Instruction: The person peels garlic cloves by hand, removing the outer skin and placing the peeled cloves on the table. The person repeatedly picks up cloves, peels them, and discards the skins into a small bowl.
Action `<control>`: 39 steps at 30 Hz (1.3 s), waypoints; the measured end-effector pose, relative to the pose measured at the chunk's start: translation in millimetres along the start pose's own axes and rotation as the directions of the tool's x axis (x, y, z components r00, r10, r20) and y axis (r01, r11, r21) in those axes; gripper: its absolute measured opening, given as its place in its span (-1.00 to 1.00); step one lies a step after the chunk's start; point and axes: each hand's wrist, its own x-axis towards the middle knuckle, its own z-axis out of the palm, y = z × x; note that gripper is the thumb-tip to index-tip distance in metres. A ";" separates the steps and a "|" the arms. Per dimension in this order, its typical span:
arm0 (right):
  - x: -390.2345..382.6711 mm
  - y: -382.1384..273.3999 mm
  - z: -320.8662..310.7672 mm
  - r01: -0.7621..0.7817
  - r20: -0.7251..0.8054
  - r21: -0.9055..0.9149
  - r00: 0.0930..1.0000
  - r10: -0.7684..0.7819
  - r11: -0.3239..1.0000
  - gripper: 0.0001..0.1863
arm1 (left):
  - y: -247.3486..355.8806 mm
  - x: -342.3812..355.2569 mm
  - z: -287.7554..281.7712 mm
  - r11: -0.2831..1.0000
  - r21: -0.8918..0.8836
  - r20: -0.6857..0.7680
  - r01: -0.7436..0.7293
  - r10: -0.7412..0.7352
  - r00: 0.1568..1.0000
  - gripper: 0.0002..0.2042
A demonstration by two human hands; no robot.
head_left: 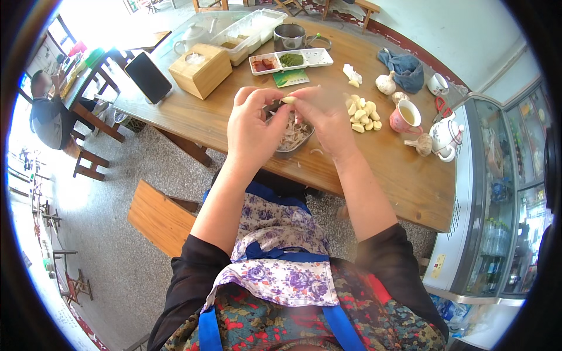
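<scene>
Patterned clothing (380, 310) lies below hands (253, 120) pinching garlic clove (288, 100).

The person's left hand (252, 123) and right hand (328, 120) pinch a clove (288, 100) between them, above a bowl (291, 154) of peels (291, 138). To the right on the table (389, 187), peeled cloves (363, 112) lie heaped near a cup (404, 119), a teapot (446, 138) and garlic bulbs (385, 83). A box (202, 70) stands farther left.

A little creamy garlic clove (288, 100) between the left hand (250, 130) and right hand (330, 124), near papery garlic skins (294, 136)
</scene>
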 end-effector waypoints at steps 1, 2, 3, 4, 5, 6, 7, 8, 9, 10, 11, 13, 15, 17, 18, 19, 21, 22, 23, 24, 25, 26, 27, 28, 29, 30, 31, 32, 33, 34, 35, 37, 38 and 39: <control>0.2 -1.2 0.3 0.004 0.002 -0.010 1.000 -0.004 1.000 -0.85 | -2.5 -0.2 0.4 1.000 -0.018 -0.003 -0.020 0.019 1.000 -0.84; 0.3 -2.1 0.6 0.008 0.004 -0.020 1.000 -0.008 1.000 -0.85 | -3.5 -0.4 0.4 0.999 -0.035 -0.006 -0.039 0.039 0.999 -0.89; 0.3 -1.9 0.7 0.007 -0.004 -0.027 1.000 -0.008 1.000 -0.85 | -3.8 -0.6 0.6 0.998 -0.042 -0.008 -0.049 0.049 0.999 -0.91; 0.2 -1.7 0.9 0.007 -0.011 -0.033 1.000 -0.007 0.999 -0.85 | -3.8 -1.2 0.9 0.997 -0.048 -0.011 -0.060 0.059 0.998 -0.92; 0.3 -1.6 1.2 0.007 -0.018 -0.040 1.000 -0.007 0.999 -0.85 | -4.0 -1.4 1.2 0.996 -0.054 -0.015 -0.070 0.070 0.997 -0.93; 0.0 -2.3 1.1 0.008 -0.020 -0.054 1.000 -0.010 0.999 -0.85 | -4.6 -2.1 2.0 0.996 -0.071 -0.005 -0.063 0.062 0.998 -0.93; 0.2 -3.5 1.0 0.010 -0.023 -0.068 1.000 -0.012 0.998 -0.85 | -5.8 -2.6 2.9 0.995 -0.088 0.005 -0.055 0.055 0.998 -0.94; 0.3 -4.4 0.9 0.012 -0.025 -0.082 1.000 -0.014 0.997 -0.84 | -6.9 -3.1 3.5 0.993 -0.104 0.015 -0.047 0.049 0.999 -0.94; 0.3 -4.9 0.4 0.005 -0.026 -0.084 1.000 -0.007 0.996 -0.84 | -7.8 -3.4 3.9 0.993 -0.100 0.020 -0.054 0.056 0.998 -0.94; 0.3 -5.2 0.0 -0.002 -0.027 -0.085 1.000 0.000 0.996 -0.83 | -8.8 -3.7 3.8 0.993 -0.096 0.024 -0.062 0.064 0.998 -0.94; 0.2 -5.3 -0.3 -0.009 -0.028 -0.087 1.000 0.006 0.996 -0.83 | -9.5 -4.1 3.4 0.993 -0.092 0.029 -0.069 0.072 0.997 -0.94; 0.2 -5.1 -0.7 -0.015 -0.027 -0.097 1.000 0.013 0.995 -0.83 | -6.6 -3.5 1.0 0.995 -0.082 0.059 -0.055 0.059 0.996 -0.95; -0.1 -5.4 -0.8 -0.022 -0.026 -0.110 0.999 0.019 0.994 -0.84 | -7.1 -3.2 -0.5 0.995 -0.054 0.078 -0.078 0.082 0.994 -0.96; -0.5 -6.5 -0.8 -0.028 -0.026 -0.127 0.999 0.025 0.992 -0.84 | -10.3 -2.3 -1.0 0.990 -0.009 0.087 -0.140 0.140 0.986 -0.97; -0.9 -7.4 -1.3 -0.036 -0.023 -0.146 0.999 0.033 0.989 -0.84 | -10.7 -2.3 -0.7 0.987 -0.001 0.088 -0.159 0.158 0.983 -0.97; -1.0 -8.8 -1.9 -0.044 -0.021 -0.165 0.999 0.041 0.985 -0.84 | -10.8 -2.3 -0.4 0.984 0.007 0.088 -0.178 0.176 0.980 -0.97; -1.5 -11.1 -1.5 -0.057 -0.018 -0.182 0.998 0.055 0.982 -0.84 | -10.7 -2.8 -0.1 0.983 0.010 0.091 -0.183 0.181 0.979 -0.97; -1.7 -11.9 -0.6 -0.063 -0.018 -0.180 0.998 0.060 0.982 -0.84 | -10.5 -3.0 -0.2 0.986 0.005 0.092 -0.169 0.168 0.981 -0.97; -2.0 -12.3 -0.2 -0.068 -0.018 -0.177 0.998 0.066 0.982 -0.84 | -10.1 -3.2 -0.5 0.988 0.000 0.094 -0.155 0.154 0.984 -0.96; -1.9 -12.3 -0.3 -0.070 -0.017 -0.169 0.998 0.068 0.983 -0.84 | -9.0 -3.0 -1.3 0.994 -0.031 0.105 -0.103 0.106 0.989 -0.95; -1.5 -12.3 -0.5 -0.073 -0.016 -0.162 0.997 0.071 0.984 -0.84 | -7.4 -2.8 -2.5 0.997 -0.061 0.117 -0.050 0.057 0.991 -0.94; -1.4 -12.3 -0.6 -0.075 -0.015 -0.154 0.997 0.074 0.985 -0.84 | -6.8 -2.7 -3.3 0.996 -0.090 0.130 0.003 0.009 0.991 -0.93; -1.5 -12.8 -0.4 -0.084 -0.015 -0.142 0.996 0.082 0.986 -0.84 | -8.1 -2.6 -3.7 0.992 -0.117 0.144 0.042 -0.025 0.989 -0.93; -1.7 -13.6 -0.2 -0.092 -0.015 -0.131 0.996 0.091 0.987 -0.84 | -10.3 -2.4 -3.9 0.986 -0.144 0.158 0.081 -0.058 0.986 -0.93; -1.8 -14.0 -0.1 -0.101 -0.015 -0.119 0.995 0.100 0.988 -0.84 | -11.9 -2.1 -4.3 0.978 -0.170 0.174 0.120 -0.091 0.981 -0.92; -1.7 -13.4 -0.4 -0.097 -0.014 -0.123 0.995 0.096 0.988 -0.85 | -13.1 -2.3 -5.0 0.978 -0.178 0.173 0.113 -0.082 0.981 -0.92; -1.2 -12.5 -1.0 -0.094 -0.012 -0.127 0.996 0.093 0.987 -0.85 | -14.2 -2.4 -5.7 0.977 -0.185 0.173 0.106 -0.074 0.982 -0.92; -1.0 -11.8 -1.1 -0.091 -0.011 -0.130 0.996 0.090 0.987 -0.85 | -14.8 -2.8 -6.1 0.976 -0.193 0.173 0.099 -0.065 0.983 -0.92; -1.1 -11.9 -1.0 -0.081 -0.009 -0.167 0.997 0.080 0.983 -0.86 | -13.4 -3.1 -6.2 0.986 -0.151 0.164 0.067 -0.041 0.986 -0.92; -1.3 -12.5 -0.7 -0.071 -0.006 -0.203 0.997 0.071 0.977 -0.86 | -10.4 -3.4 -6.2 0.993 -0.109 0.157 0.034 -0.017 0.987 -0.93; -1.5 -12.7 -0.5 -0.061 -0.003 -0.239 0.998 0.062 0.969 -0.86 | -8.7 -3.8 -5.9 0.998 -0.067 0.151 0.002 0.008 0.989 -0.93; -1.5 -10.2 -1.3 -0.046 0.011 -0.239 0.999 0.050 0.970 -0.86 | -9.6 -5.4 -4.4 0.998 -0.039 0.132 -0.058 0.063 0.989 -0.94; -1.6 -9.4 -1.5 -0.038 0.017 -0.239 0.999 0.043 0.970 -0.86 | -10.0 -6.0 -4.1 0.996 -0.024 0.124 -0.088 0.091 0.988 -0.94; -1.8 -9.4 -0.9 -0.044 0.012 -0.238 0.999 0.049 0.970 -0.86 | -10.1 -6.0 -4.1 0.995 -0.020 0.119 -0.100 0.101 0.988 -0.95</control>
